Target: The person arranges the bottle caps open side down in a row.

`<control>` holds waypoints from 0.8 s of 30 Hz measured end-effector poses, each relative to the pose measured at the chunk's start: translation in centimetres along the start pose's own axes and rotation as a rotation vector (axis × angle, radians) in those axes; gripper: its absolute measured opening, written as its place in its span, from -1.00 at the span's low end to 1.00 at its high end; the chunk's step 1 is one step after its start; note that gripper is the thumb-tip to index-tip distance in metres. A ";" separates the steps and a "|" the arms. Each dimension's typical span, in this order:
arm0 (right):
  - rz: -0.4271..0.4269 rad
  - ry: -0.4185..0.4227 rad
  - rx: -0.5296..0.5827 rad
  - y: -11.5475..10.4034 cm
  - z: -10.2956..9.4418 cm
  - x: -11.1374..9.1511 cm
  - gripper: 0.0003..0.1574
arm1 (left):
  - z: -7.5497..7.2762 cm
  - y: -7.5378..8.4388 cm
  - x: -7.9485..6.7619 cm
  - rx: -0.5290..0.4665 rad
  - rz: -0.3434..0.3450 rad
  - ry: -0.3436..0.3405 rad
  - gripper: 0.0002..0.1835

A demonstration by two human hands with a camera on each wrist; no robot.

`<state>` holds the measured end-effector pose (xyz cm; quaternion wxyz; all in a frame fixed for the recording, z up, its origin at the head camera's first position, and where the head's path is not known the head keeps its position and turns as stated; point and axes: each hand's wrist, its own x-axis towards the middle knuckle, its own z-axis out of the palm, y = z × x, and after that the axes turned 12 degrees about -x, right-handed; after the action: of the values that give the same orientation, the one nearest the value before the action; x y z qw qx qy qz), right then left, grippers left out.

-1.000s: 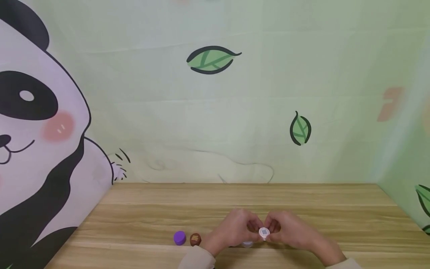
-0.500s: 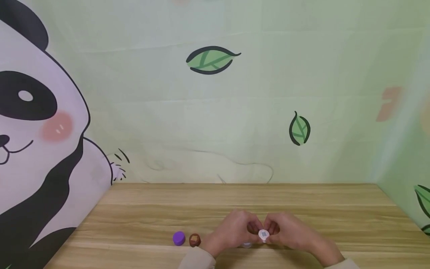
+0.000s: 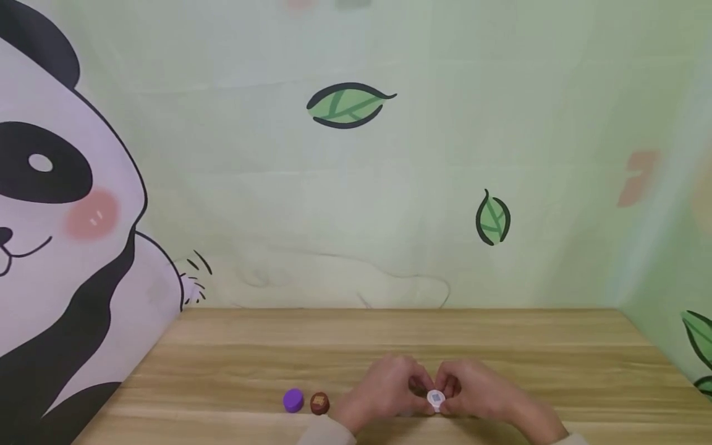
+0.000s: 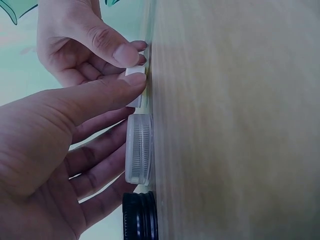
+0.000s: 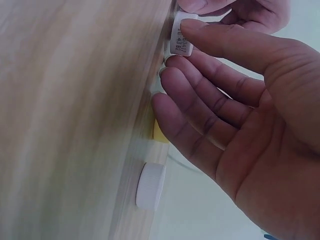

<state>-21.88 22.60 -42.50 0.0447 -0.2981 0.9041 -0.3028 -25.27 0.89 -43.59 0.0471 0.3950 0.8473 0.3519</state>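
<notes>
A small white bottle cap [image 3: 436,398] with a grey square on its top sits between both hands, close over the table. My left hand [image 3: 384,389] pinches its left side between thumb and fingers. From the other side, the thumb and fingers of my right hand [image 3: 478,389] grip the same cap. Dark printed characters show on the side of the white bottle cap [image 5: 181,44] in the right wrist view. Beside my left fingers, the left wrist view has a clear ribbed cap [image 4: 139,150] and a black cap [image 4: 139,217].
Left of the hands on the wooden table [image 3: 389,334] lie a purple cap [image 3: 293,400] and a brown cap [image 3: 319,403]. Past my right fingers, the right wrist view has a yellow cap [image 5: 160,133], partly hidden, and a white ribbed cap [image 5: 151,186].
The head view has tilted slightly, so everything sits a little lower in it. Both hands keep their grip on the white bottle cap; the clear cap is now mostly hidden by the left hand.
</notes>
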 end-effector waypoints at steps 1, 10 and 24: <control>0.001 -0.002 -0.004 0.0 0.0 0.0 -0.74 | 0.0 0.0 0.0 0.002 -0.002 0.000 -0.76; -0.008 -0.005 -0.042 0.1 0.0 0.1 -0.74 | 0.0 0.1 -0.2 0.042 0.010 -0.003 -0.74; 0.004 -0.025 -0.037 0.1 -0.1 0.1 -0.77 | 0.0 0.1 -0.1 0.047 -0.007 -0.023 -0.75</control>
<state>-22.01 22.70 -42.50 0.0510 -0.3010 0.9096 -0.2820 -25.11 0.88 -43.58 0.0490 0.3970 0.8561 0.3272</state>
